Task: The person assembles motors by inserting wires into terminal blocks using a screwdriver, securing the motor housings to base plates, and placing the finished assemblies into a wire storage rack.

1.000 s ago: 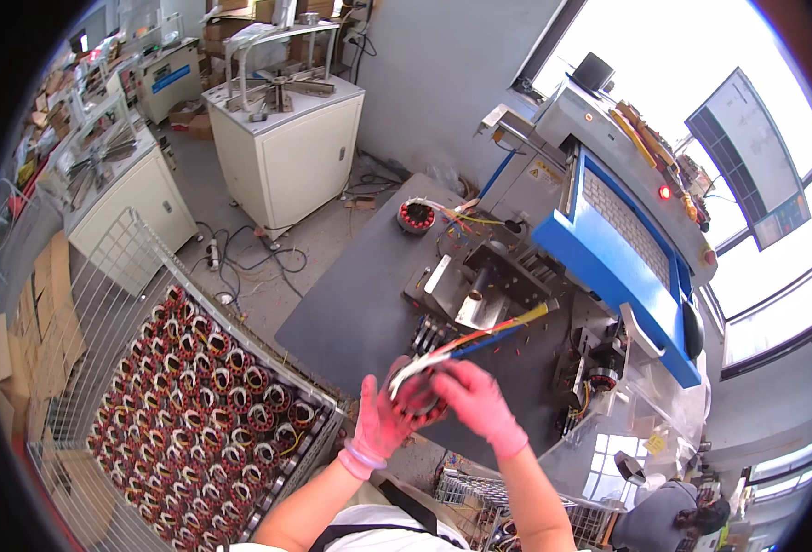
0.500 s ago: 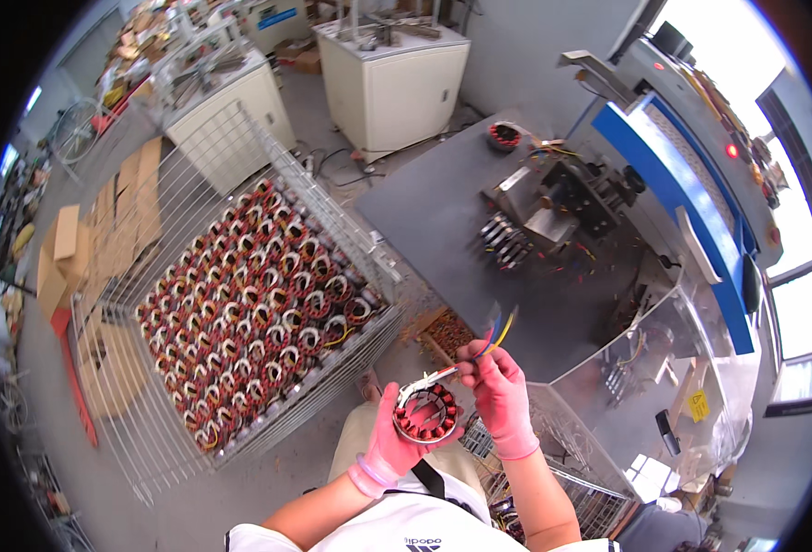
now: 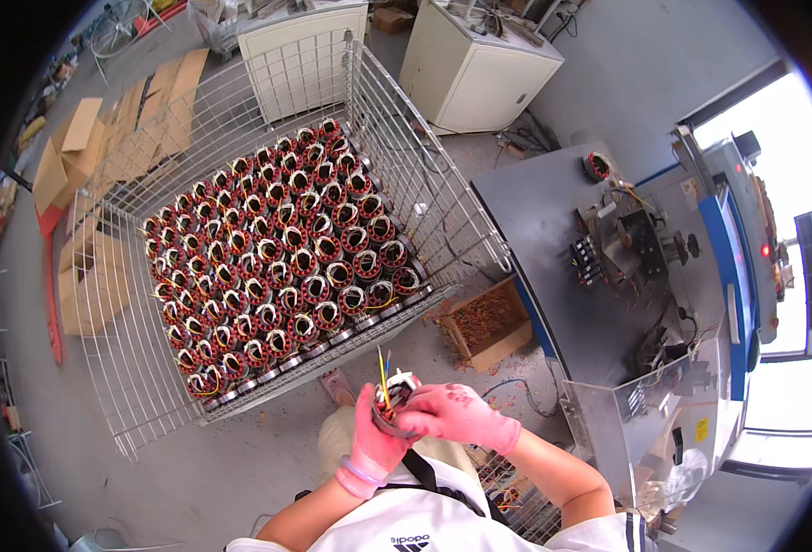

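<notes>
A small ring-shaped motor stator (image 3: pixel 388 424) with red windings is held low in front of my body, partly hidden by my fingers. My left hand (image 3: pixel 374 443), in a pink glove, is closed around its left side. Across the stator from the right lies my gloved right hand (image 3: pixel 461 417), its fingers bent against the ring and its leads. Yellow and blue lead wires (image 3: pixel 385 379) stick up above the stator, and a white sleeve or band shows beside them. The right fingertips are partly hidden.
A wire cage (image 3: pixel 443 184) at the left holds rows of similar stators (image 3: pixel 277 239). A cardboard box (image 3: pixel 493 336) of scraps sits on the floor. The dark workbench (image 3: pixel 539 198) at the right carries a fixture, another stator (image 3: pixel 596 166) and a clear guard (image 3: pixel 599 442).
My right hand has left the wire ends and come down onto the stator. The wires now point upward rather than off to the right. The view has swung toward the cage.
</notes>
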Available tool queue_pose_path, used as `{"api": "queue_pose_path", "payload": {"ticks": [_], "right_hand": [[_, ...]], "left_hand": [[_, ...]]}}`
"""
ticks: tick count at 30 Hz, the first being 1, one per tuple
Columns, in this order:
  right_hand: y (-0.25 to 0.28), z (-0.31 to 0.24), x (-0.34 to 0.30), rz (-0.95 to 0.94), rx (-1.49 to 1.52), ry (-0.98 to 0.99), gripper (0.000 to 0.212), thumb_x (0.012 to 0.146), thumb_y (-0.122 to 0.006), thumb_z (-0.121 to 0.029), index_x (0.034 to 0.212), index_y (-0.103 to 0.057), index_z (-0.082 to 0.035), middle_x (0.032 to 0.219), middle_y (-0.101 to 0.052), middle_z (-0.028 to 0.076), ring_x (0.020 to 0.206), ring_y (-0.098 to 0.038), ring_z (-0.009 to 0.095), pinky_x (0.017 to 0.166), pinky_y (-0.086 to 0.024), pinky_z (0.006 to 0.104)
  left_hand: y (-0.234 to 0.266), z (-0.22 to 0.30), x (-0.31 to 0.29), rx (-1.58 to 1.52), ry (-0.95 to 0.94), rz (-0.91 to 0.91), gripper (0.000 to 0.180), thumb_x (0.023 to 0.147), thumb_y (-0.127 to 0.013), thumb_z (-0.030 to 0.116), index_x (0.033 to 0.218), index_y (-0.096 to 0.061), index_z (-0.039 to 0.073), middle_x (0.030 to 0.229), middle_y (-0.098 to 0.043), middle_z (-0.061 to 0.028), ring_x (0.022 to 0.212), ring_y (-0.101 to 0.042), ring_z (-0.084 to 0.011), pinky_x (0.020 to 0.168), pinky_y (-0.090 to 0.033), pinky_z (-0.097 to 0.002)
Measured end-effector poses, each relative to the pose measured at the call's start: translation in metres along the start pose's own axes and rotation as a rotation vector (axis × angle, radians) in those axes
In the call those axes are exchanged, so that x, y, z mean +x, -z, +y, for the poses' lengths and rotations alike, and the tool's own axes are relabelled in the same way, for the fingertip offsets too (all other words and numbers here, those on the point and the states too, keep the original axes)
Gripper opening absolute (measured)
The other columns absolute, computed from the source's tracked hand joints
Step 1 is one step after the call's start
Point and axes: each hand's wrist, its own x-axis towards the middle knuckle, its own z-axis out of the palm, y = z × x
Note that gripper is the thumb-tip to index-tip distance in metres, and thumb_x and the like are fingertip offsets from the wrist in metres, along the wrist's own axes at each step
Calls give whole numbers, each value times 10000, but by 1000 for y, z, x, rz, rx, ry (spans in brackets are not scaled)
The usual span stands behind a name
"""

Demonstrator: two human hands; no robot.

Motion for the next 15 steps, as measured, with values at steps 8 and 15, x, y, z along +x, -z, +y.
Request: {"api": "queue_pose_path", "payload": {"ticks": [8, 15], "right_hand": [[-46, 27, 108, -194, -87, 49, 421, 838, -667, -416, 785, -627, 0, 844, -587, 124, 807, -593, 251, 672, -462, 383], [-61, 199, 218, 295, -119, -492, 409, 793, -683, -400, 764, -625, 3, 872, -609, 177, 843, -610, 321, 751, -486, 412]], "left_hand": [[71, 73, 18, -69, -18, 140, 597, 936, -395, 599, 1265, -531, 120, 1150, -603, -52, 1035, -574, -261, 961, -441, -469], [193, 78, 22, 158, -149, 285, 683, 970, -477, 441, 1512, -195, 135, 1481, -312, -122, 1346, -343, -264, 1099, -328, -455]]}}
